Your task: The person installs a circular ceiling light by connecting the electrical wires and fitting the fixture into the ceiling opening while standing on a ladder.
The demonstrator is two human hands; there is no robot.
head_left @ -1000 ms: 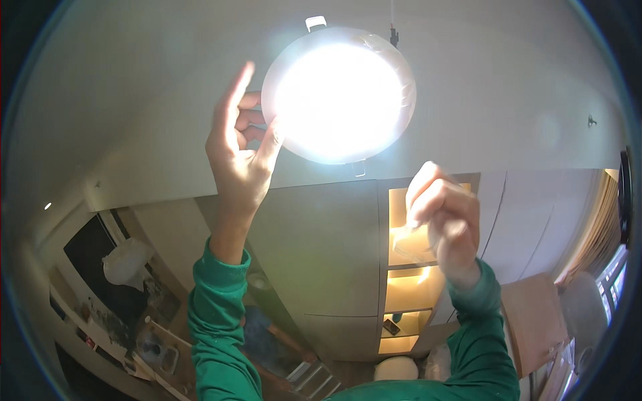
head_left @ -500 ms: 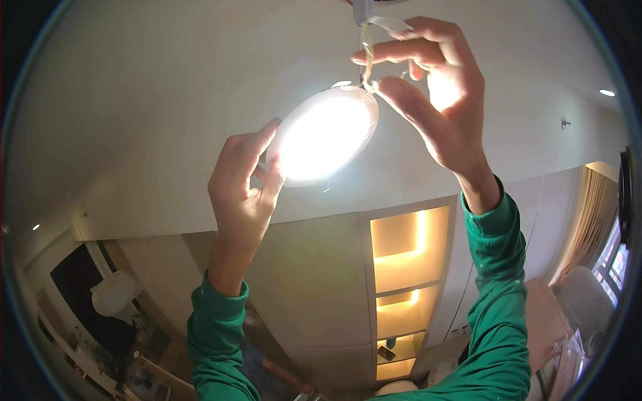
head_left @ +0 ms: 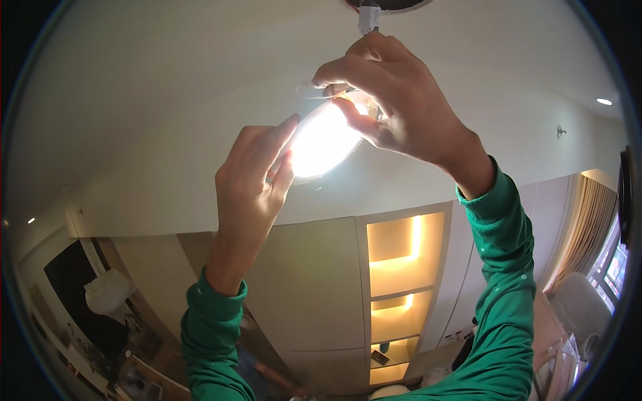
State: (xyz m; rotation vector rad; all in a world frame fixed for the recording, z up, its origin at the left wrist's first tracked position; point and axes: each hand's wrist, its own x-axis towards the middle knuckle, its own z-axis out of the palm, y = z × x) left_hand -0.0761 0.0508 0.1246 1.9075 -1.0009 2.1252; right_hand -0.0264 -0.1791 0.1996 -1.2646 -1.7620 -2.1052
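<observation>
A round, brightly lit downlight (head_left: 324, 146) hangs tilted below the ceiling, its glare washing out the front. My left hand (head_left: 251, 170) grips its left rim, thumb in front and fingers behind. At the upper right rim, my right hand (head_left: 401, 100) is closed on the downlight, the thumb against the edge and the fingers curled over the back. Beside the right fingertips shows a thin pale loop (head_left: 309, 90), too faint to name. Above the right hand a white connector (head_left: 368, 19) hangs from a round dark hole (head_left: 401, 4) in the ceiling. The hand hides what lies below the connector.
A small metal ceiling fitting (head_left: 561, 131) and another lit downlight (head_left: 604, 101) are at the right. Below stand tall cabinets (head_left: 321, 281) with a lit shelf niche (head_left: 404, 250). A white round lamp (head_left: 108, 292) hangs lower left; a curtain (head_left: 586, 220) is at right.
My right hand has moved down and left from the cable to the downlight's upper rim. The downlight has tilted, showing a narrower face. More of the ceiling hole is visible.
</observation>
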